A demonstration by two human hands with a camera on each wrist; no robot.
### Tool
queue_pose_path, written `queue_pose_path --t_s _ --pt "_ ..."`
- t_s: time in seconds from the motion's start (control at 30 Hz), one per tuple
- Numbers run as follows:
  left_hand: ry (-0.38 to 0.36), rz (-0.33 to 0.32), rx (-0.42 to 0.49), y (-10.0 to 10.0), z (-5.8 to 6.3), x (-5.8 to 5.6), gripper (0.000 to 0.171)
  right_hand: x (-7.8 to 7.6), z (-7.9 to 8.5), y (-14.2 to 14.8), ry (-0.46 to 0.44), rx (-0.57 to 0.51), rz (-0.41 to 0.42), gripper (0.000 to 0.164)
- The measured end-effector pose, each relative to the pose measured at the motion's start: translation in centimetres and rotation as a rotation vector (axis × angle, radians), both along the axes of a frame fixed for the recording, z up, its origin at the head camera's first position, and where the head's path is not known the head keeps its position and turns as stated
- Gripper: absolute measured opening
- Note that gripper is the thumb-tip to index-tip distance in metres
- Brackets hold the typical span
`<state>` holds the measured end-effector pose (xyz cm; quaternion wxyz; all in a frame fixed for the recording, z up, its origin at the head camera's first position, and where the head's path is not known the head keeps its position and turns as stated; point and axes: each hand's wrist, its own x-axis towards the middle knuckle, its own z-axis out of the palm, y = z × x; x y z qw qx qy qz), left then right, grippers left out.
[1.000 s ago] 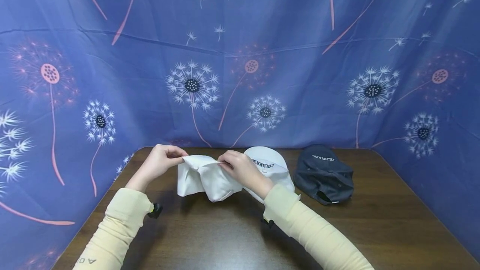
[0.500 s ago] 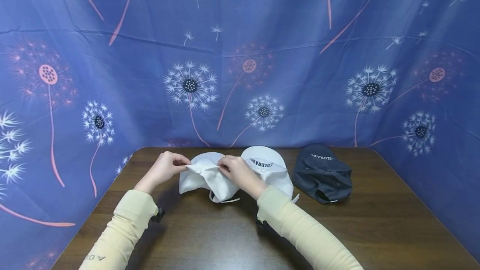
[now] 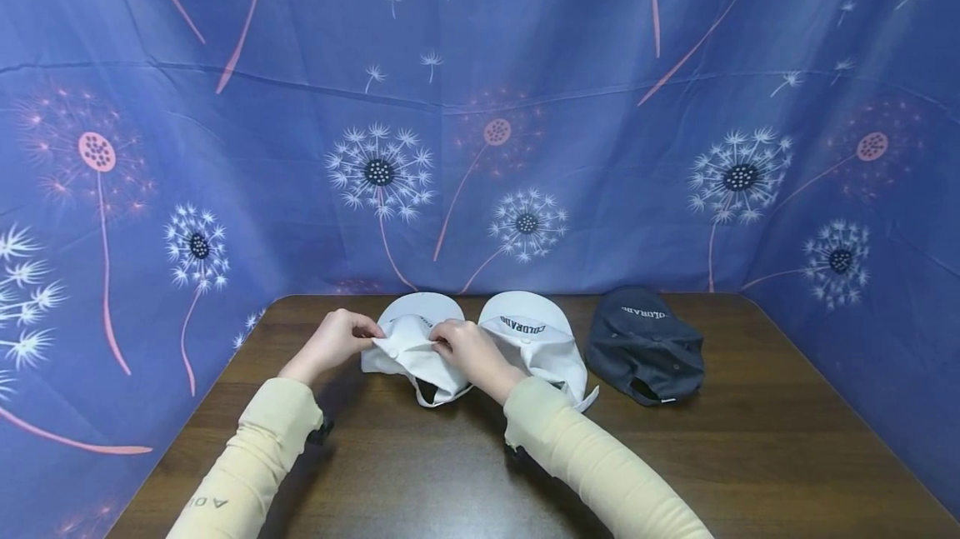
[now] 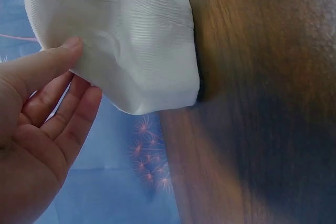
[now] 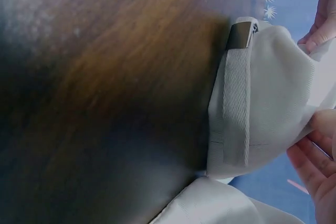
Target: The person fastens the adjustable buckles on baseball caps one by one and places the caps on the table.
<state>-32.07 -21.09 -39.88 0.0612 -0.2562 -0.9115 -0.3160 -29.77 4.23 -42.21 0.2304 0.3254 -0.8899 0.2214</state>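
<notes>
A white baseball cap (image 3: pixel 420 347) sits at the left of the row, its brim toward the back wall and its strap opening toward the front. My left hand (image 3: pixel 337 341) pinches the left side of its crown; in the left wrist view the thumb (image 4: pixel 58 59) lies on the fabric with the fingers behind. My right hand (image 3: pixel 474 353) pinches the crown's right side. In the right wrist view the cap's back strap (image 5: pixel 237 103) and metal buckle (image 5: pixel 240 35) show close over the table. Part of the lettering on its front is hidden by my right hand.
Right beside it lies a second white cap (image 3: pixel 536 347) lettered COLORADO, partly behind my right wrist. Farther right is a dark cap (image 3: pixel 645 347) with the same lettering. All are on a brown wooden table (image 3: pixel 420 472), with a blue dandelion-print cloth (image 3: pixel 615 189) hanging behind.
Both hands have lowered the left white cap toward the table. Its brim has swung from the front side to lie flat toward the back, and its lettering and strap opening now show.
</notes>
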Motion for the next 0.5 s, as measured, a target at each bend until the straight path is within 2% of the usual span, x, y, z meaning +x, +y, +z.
queue_pose_path --t_s 0.17,0.27,0.5 --pt "-0.027 -0.023 0.011 -0.4 0.0 0.2 0.016 0.3 0.3 0.2 -0.023 0.011 0.005 0.014" --pt "-0.038 -0.034 0.01 -0.5 0.5 0.5 0.019 0.6 0.9 0.5 -0.039 0.01 0.021 0.018" --pt "0.028 -0.033 -0.013 0.0 2.5 1.8 0.023 1.5 3.2 1.5 -0.04 -0.016 0.087 0.025"
